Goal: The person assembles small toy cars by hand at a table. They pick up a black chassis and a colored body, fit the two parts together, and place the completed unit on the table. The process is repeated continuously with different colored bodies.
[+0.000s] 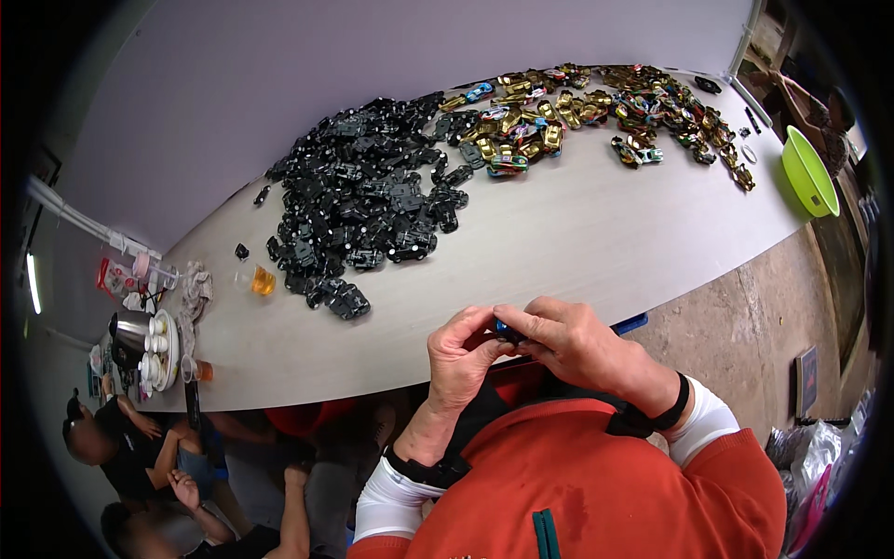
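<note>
A long pale wood-grain surface (pixel 596 233) runs across the view, set against a plain lilac wall (pixel 279 84). On it lies a broad heap of black toy-car chassis parts (pixel 368 200), and beyond that, toward the far right end, a spread of gold and coloured toy-car bodies (pixel 577 112). A lime-green plastic bowl (pixel 808 172) sits off the right end of the surface, near another person's arm. At the left end stand a metal kettle (pixel 128 331) beside a tray of small white cups (pixel 158 349), and a little glass of amber drink (pixel 263 279) stands just beside the black heap. Below the left end, seated people are partly visible.

Near the lower middle, above the near edge of the surface, both hands meet. The left hand (pixel 461 359) and the right hand (pixel 582 349) are closed together, fingertips pinching a small blue toy-car piece (pixel 507 328) between them; most of it is hidden by the fingers. Both wrists wear black bands over white sleeves, with an orange-red garment below.
</note>
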`<action>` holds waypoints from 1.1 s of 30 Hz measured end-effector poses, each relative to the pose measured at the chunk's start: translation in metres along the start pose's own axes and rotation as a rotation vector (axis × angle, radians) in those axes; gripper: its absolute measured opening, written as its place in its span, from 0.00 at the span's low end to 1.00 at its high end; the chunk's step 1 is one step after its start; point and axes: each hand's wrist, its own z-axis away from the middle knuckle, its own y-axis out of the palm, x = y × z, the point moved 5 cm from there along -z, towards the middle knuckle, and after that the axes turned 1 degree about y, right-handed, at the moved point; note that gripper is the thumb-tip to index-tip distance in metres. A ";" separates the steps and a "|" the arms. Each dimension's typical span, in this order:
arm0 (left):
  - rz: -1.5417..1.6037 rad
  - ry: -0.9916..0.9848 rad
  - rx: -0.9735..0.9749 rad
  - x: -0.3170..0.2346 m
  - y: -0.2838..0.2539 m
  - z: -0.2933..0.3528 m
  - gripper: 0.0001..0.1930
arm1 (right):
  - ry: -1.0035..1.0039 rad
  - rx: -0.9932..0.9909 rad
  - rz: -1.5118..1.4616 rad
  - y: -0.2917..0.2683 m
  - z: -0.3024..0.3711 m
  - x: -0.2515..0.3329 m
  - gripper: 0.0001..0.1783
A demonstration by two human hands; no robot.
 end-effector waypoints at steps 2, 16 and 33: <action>0.018 0.000 0.004 0.000 0.003 -0.001 0.17 | -0.052 0.005 0.005 -0.003 0.001 0.001 0.29; 0.499 -0.100 -0.095 0.010 -0.013 -0.008 0.14 | 0.435 -0.227 -0.441 -0.003 0.002 -0.056 0.12; -0.259 0.225 -0.073 -0.009 0.002 -0.007 0.15 | 0.790 0.105 -1.292 0.046 0.015 -0.081 0.11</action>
